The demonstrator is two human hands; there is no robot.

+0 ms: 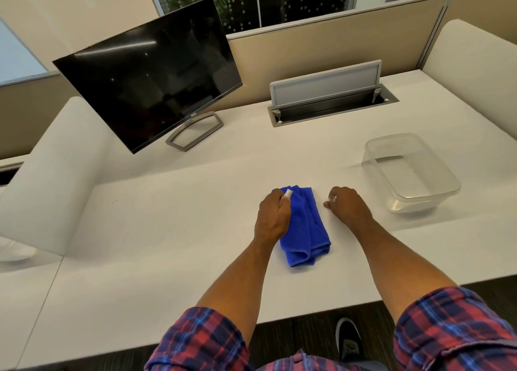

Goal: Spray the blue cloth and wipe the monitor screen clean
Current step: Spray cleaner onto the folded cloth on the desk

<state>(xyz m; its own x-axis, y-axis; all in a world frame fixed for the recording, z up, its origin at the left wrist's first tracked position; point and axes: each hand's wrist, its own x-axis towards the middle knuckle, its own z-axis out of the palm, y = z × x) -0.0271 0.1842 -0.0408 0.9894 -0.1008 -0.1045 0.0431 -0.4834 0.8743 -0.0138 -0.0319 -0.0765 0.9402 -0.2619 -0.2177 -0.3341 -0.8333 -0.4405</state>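
White bench fills the cubicle, with beige partitions behind it and a dotted window above. Largest of the task's things, the monitor stands far ahead and to the left of both hands, well apart from the fingers, its dark screen tilted and untouched. A clear plastic tub sits near the right hand's outer side. The blue cloth lies folded on the bench between the two hands, its left edge under the left hand and its right edge just beside the right hand. The left fingers are curled round a small white spray bottle, its tip poking out over the cloth's far end. The right fingers are curled under, knuckles on the bench, holding nothing that I can see.

Risks, as I judge them: the nozzle's direction is hidden, so spray could miss the cloth and wet the bench; the unpinned cloth could slide; too much liquid could later streak the screen.
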